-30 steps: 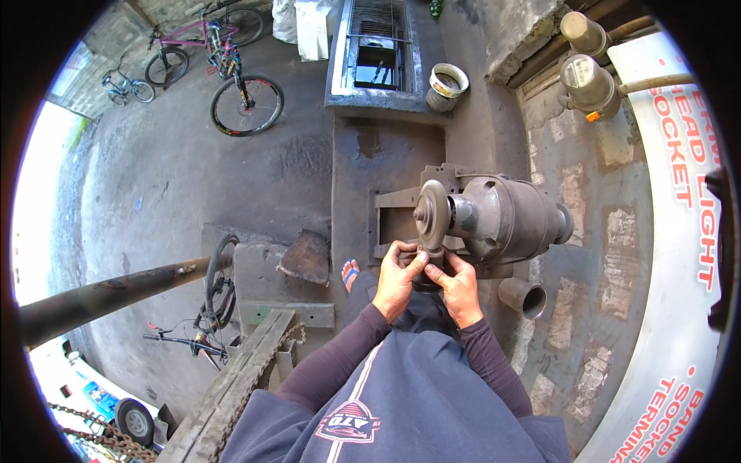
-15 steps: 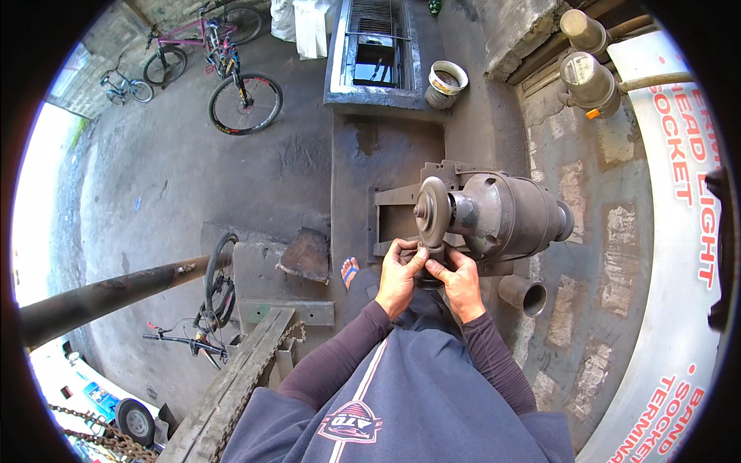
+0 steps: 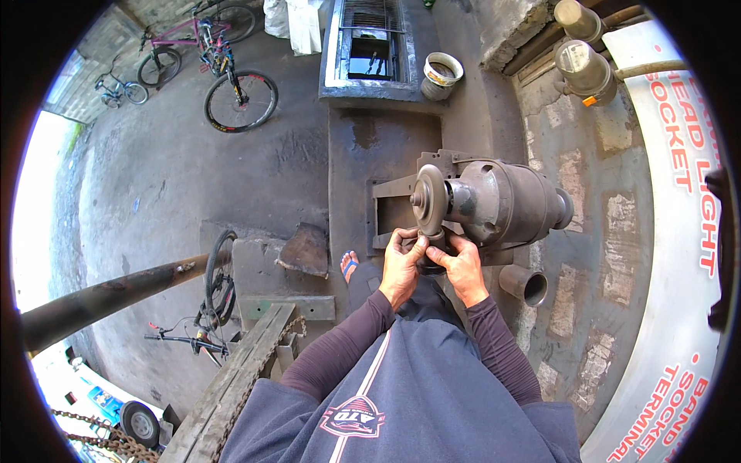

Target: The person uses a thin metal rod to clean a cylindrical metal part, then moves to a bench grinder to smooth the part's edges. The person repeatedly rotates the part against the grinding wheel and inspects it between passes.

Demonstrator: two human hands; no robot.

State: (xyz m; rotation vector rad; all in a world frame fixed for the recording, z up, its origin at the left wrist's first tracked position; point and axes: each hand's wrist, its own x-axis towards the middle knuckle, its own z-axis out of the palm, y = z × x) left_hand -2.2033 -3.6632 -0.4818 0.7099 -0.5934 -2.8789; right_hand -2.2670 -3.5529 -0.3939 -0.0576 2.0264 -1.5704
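Note:
A bench grinder (image 3: 505, 202) with a dusty grey motor body stands in front of me, its thick round wheel (image 3: 434, 197) on the left end. Just below the wheel's near edge, both hands come together on a small grey-brown metal part (image 3: 431, 239). My left hand (image 3: 400, 268) pinches it from the left between thumb and fingers. From the right, my right hand (image 3: 462, 270) closes on the same part, thumb close to the other thumb. Fingers cover most of the part, so its full shape is hidden. I cannot tell whether it touches the wheel.
A short open pipe (image 3: 525, 285) lies right of my right hand. A bucket (image 3: 441, 76) stands beyond the grinder, beside a blue window frame (image 3: 367, 54). A wooden beam (image 3: 231, 378) and a rusty pole (image 3: 116, 289) are at left. Bicycles (image 3: 241, 100) stand farther off.
The whole view has shifted slightly. Both hands keep their pinch on the metal part at the wheel's near edge; little else differs.

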